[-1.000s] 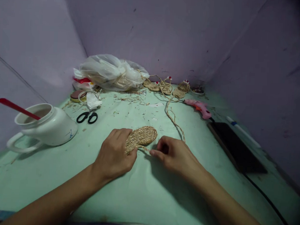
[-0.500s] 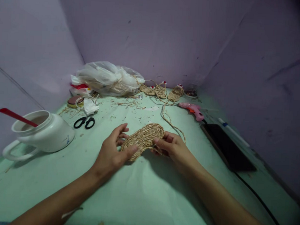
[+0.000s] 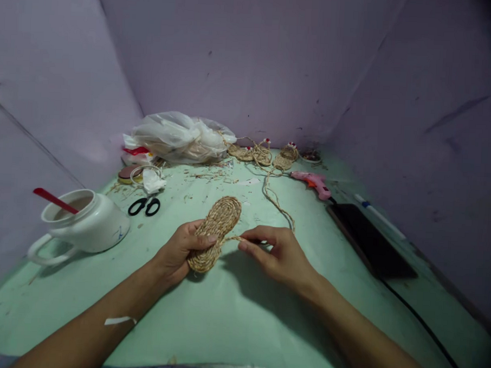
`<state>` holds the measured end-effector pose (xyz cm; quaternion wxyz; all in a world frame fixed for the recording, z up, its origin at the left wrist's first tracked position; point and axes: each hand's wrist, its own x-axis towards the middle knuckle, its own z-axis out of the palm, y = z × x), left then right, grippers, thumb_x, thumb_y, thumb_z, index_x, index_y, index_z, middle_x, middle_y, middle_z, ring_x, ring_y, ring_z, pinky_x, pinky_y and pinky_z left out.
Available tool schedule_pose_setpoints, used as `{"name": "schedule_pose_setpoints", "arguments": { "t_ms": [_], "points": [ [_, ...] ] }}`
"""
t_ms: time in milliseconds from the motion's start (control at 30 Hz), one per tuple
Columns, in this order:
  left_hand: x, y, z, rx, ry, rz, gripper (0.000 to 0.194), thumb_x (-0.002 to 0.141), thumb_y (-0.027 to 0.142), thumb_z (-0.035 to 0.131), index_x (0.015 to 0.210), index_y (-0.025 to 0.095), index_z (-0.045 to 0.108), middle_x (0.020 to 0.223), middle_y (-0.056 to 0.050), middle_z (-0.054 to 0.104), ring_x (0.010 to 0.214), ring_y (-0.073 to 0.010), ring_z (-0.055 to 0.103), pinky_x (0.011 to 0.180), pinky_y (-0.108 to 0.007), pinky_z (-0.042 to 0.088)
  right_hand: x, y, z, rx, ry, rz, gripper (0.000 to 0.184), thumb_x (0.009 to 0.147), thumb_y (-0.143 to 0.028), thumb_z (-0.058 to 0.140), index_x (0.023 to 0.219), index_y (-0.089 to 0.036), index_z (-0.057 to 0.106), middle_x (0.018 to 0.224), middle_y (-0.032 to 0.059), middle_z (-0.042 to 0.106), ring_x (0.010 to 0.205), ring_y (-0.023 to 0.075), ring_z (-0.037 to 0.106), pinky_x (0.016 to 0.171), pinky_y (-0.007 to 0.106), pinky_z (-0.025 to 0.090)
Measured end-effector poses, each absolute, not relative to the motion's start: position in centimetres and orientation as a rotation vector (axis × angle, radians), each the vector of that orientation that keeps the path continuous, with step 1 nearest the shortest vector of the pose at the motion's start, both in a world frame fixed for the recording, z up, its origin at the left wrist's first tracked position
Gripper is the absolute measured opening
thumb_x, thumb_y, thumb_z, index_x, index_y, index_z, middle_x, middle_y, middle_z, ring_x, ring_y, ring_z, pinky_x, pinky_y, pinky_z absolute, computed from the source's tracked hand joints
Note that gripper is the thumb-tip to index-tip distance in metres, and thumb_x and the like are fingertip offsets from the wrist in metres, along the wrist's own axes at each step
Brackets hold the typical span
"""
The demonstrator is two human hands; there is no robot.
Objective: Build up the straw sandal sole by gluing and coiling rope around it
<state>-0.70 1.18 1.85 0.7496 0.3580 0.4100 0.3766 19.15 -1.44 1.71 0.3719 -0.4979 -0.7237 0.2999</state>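
Observation:
A sole-shaped piece of coiled straw braid [image 3: 219, 218] is held above the table by my left hand [image 3: 185, 249], thumb on its face and fingers behind. My right hand [image 3: 273, 253] pinches the straw cord [image 3: 232, 238] that comes off the sole's right edge. From behind my right hand the cord runs back across the table toward several small woven straw slippers [image 3: 285, 157] with red and white trim by the far wall. My right fingers hide part of the cord.
On the left stand a white mug [image 3: 101, 224] with a red-handled utensil and black-handled scissors [image 3: 144, 205]. A plastic bag [image 3: 182, 138] lies at the back. To the right are a pink glue gun [image 3: 313, 182], a dark tablet-like slab [image 3: 371, 238] and a marker [image 3: 380, 217]. Straw scraps litter the back.
The sole has turned more upright and shifted left in my left hand. My right hand has let go of its edge and now draws the cord out to the right.

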Motion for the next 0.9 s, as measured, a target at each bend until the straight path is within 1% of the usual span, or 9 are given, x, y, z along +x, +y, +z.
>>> {"name": "schedule_pose_setpoints", "arguments": {
  "t_ms": [67, 167, 267, 367, 533, 700, 800, 900],
  "points": [
    [-0.7, 1.2, 1.8, 0.784, 0.88, 0.808, 0.038, 0.052, 0.016, 0.08, 0.085, 0.009, 0.063, 0.068, -0.005, 0.066, 0.055, -0.0111, 0.059, 0.053, -0.02, 0.047, 18.9, -1.9, 1.4, -1.173, -1.902, 0.584, 0.017, 0.081, -0.027, 0.057, 0.078, -0.018, 0.071, 0.071, 0.0045, 0.071, 0.062, 0.0145, 0.062, 0.059, 0.025, 0.046],
    [-0.6, 1.1, 1.6, 0.792, 0.873, 0.835, 0.038, 0.053, 0.015, 0.079, 0.086, 0.01, 0.062, 0.067, -0.004, 0.065, 0.055, -0.0116, 0.059, 0.054, -0.022, 0.049, 18.3, -2.3, 0.8, -1.076, -1.976, 0.354, 0.017, 0.083, -0.023, 0.055, 0.076, -0.018, 0.07, 0.068, 0.0051, 0.07, 0.06, 0.0135, 0.062, 0.057, 0.024, 0.045],
    [-0.5, 1.1, 1.5, 0.773, 0.87, 0.887, 0.04, 0.052, 0.014, 0.079, 0.088, 0.011, 0.061, 0.069, -0.003, 0.065, 0.057, -0.0123, 0.06, 0.056, -0.022, 0.05, 17.9, -2.6, 0.2, -1.025, -2.101, 0.204, 0.019, 0.084, -0.018, 0.052, 0.077, -0.018, 0.07, 0.069, 0.0048, 0.071, 0.061, 0.0141, 0.061, 0.056, 0.024, 0.043],
    [-0.3, 1.1, 1.5, 0.741, 0.85, 0.904, 0.04, 0.05, 0.014, 0.08, 0.085, 0.011, 0.061, 0.067, -0.001, 0.064, 0.056, -0.0111, 0.06, 0.055, -0.021, 0.05, 17.7, -2.6, 0.0, -0.967, -2.225, 0.095, 0.02, 0.082, -0.014, 0.05, 0.081, -0.017, 0.069, 0.073, 0.0043, 0.071, 0.061, 0.0147, 0.06, 0.055, 0.025, 0.04],
    [-0.3, 1.1, 1.6, 0.73, 0.831, 0.9, 0.04, 0.048, 0.014, 0.082, 0.082, 0.011, 0.062, 0.065, -0.001, 0.065, 0.055, -0.0105, 0.059, 0.055, -0.02, 0.05, 17.6, -2.7, 0.3, -0.923, -2.321, 0.119, 0.018, 0.082, -0.016, 0.05, 0.087, -0.017, 0.067, 0.08, 0.006, 0.071, 0.066, 0.016, 0.058, 0.058, 0.027, 0.04],
    [-0.2, 1.0, 1.6, 0.754, 0.83, 0.899, 0.037, 0.049, 0.015, 0.081, 0.079, 0.011, 0.061, 0.062, -0.001, 0.064, 0.054, -0.0112, 0.059, 0.053, -0.021, 0.05, 17.4, -2.8, 0.1, -0.96, -2.392, 0.137, 0.019, 0.079, -0.013, 0.05, 0.085, -0.018, 0.067, 0.076, 0.0041, 0.069, 0.066, 0.0155, 0.057, 0.058, 0.026, 0.038],
    [-0.2, 0.9, 1.4, 0.768, 0.818, 0.888, 0.038, 0.049, 0.015, 0.081, 0.081, 0.011, 0.061, 0.063, -0.001, 0.064, 0.053, -0.0117, 0.058, 0.052, -0.022, 0.049, 17.0, -2.8, -0.2, -0.99, -2.442, 0.128, 0.017, 0.078, -0.013, 0.052, 0.083, -0.019, 0.067, 0.071, 0.0021, 0.066, 0.064, 0.0149, 0.054, 0.055, 0.026, 0.036],
    [-0.1, 0.9, 1.2, 0.779, 0.819, 0.895, 0.039, 0.049, 0.015, 0.081, 0.082, 0.011, 0.061, 0.065, -0.002, 0.064, 0.054, -0.0122, 0.058, 0.052, -0.022, 0.049, 16.8, -2.7, -0.2, -0.995, -2.405, 0.161, 0.014, 0.081, -0.019, 0.053, 0.078, -0.018, 0.066, 0.07, 0.0036, 0.065, 0.063, 0.0152, 0.053, 0.056, 0.027, 0.037]
  ]
}}
